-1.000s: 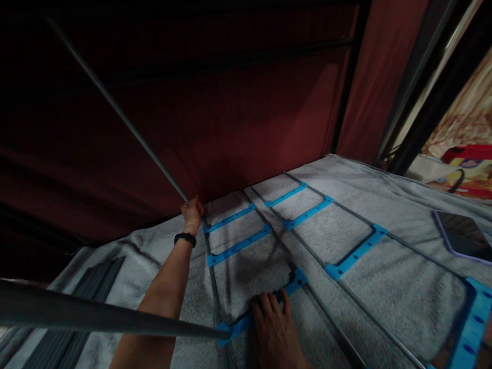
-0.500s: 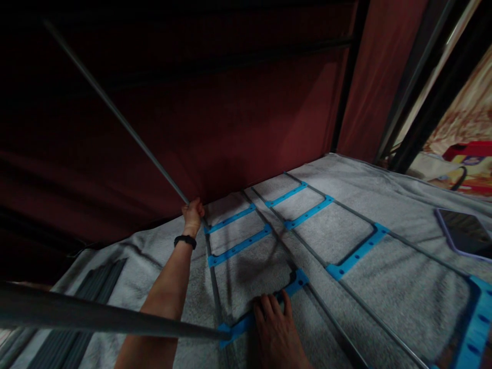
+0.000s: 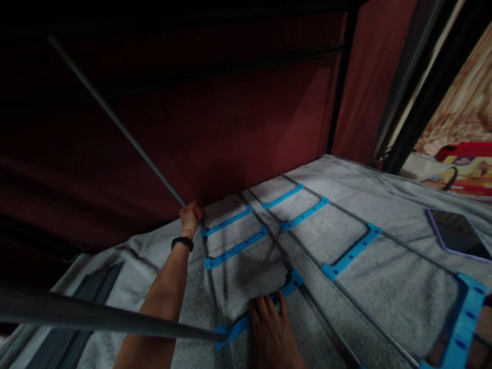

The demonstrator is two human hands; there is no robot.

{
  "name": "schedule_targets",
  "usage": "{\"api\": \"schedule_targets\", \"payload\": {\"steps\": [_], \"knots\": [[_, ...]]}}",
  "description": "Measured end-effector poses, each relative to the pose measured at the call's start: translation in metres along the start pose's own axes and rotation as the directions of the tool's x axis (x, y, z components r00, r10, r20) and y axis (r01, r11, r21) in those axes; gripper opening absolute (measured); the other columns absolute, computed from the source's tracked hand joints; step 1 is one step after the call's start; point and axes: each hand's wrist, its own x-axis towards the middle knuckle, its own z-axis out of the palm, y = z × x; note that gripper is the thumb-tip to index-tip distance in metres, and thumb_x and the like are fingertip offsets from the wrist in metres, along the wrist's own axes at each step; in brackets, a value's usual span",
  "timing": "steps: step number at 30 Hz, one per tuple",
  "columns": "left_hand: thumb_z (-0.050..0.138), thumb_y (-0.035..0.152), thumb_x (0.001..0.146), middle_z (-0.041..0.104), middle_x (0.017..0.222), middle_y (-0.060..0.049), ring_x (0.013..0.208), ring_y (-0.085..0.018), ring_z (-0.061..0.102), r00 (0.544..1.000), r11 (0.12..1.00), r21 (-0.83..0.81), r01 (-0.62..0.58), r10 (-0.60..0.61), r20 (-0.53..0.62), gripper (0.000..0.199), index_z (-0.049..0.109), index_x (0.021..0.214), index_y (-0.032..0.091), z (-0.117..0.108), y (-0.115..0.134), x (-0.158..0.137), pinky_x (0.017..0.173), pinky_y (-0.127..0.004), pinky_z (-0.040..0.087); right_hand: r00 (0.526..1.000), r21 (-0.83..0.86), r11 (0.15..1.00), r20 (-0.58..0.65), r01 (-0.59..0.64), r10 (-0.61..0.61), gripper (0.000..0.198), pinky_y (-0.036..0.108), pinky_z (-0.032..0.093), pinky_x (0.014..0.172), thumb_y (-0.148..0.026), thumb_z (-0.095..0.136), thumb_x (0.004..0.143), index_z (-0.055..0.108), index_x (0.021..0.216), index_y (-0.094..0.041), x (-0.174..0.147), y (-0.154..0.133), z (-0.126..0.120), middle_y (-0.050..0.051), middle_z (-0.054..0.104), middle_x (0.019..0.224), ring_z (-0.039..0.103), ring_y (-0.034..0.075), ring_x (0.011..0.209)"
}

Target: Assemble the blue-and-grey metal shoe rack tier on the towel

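Rack frame half assembled on the blanket [image 3: 384,205]: left hand [image 3: 189,218] clamped around an upright rod [image 3: 126,133]; right hand [image 3: 272,328] flat, fingers spread, pressing a blue connector [image 3: 261,312]. Spare rods [image 3: 77,312] remain unfitted.

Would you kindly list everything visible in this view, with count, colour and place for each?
blue connector bars: at least seven, bright blue, joining rods on the blanket
grey rods: several, grey, lying across the blanket; one raised rod slanting up at left
spare rods: a bundle, dark grey, lower left
blanket: one, grey, underneath everything
curtain: dark red, behind
phone: one, dark screen, right
wristband: one, black, left wrist
left hand: gripping the raised rod's lower end
right hand: flat on a blue bar, near bottom centre
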Motion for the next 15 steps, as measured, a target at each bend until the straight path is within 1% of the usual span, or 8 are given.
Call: {"api": "schedule_targets", "payload": {"steps": [8,13,15], "knots": [[0.063,0.035,0.067,0.027,0.043,0.008,0.036,-0.005,0.025,0.999,1.0,0.018,-0.002,0.003,-0.037,0.042,0.027,0.049,0.022,0.001,-0.0005,0.0021,0.036,-0.02,0.02,1.0,-0.027,1.0,-0.003,0.006,-0.006,0.042,0.061,0.023,0.116,-0.024,0.045,0.094,0.061,0.132,-0.019,-0.0012,0.0009,-0.0001,0.014,0.06,0.132,0.051,0.031,0.124],[0.062,0.035,0.066,0.025,0.043,0.009,0.037,-0.005,0.024,1.0,0.998,0.062,-0.023,0.024,-0.016,0.041,0.026,0.05,0.023,-0.0008,0.001,0.0033,0.037,-0.021,0.019,0.999,-0.007,1.0,0.044,-0.001,0.002,0.042,0.06,0.02,0.117,-0.021,0.042,0.095,0.06,0.133,-0.02,-0.0016,0.0012,-0.006,0.012,0.058,0.135,0.049,0.03,0.126],[0.063,0.034,0.067,0.028,0.042,0.008,0.037,-0.006,0.027,0.999,0.996,0.086,-0.033,0.034,-0.014,0.04,0.029,0.049,0.023,-0.0027,0.0035,0.0015,0.038,-0.021,0.021,0.999,-0.018,1.0,0.037,0.003,-0.002,0.042,0.06,0.021,0.117,-0.022,0.044,0.094,0.059,0.133,-0.019,-0.0019,0.0017,-0.0057,0.013,0.058,0.135,0.049,0.03,0.126]]}}
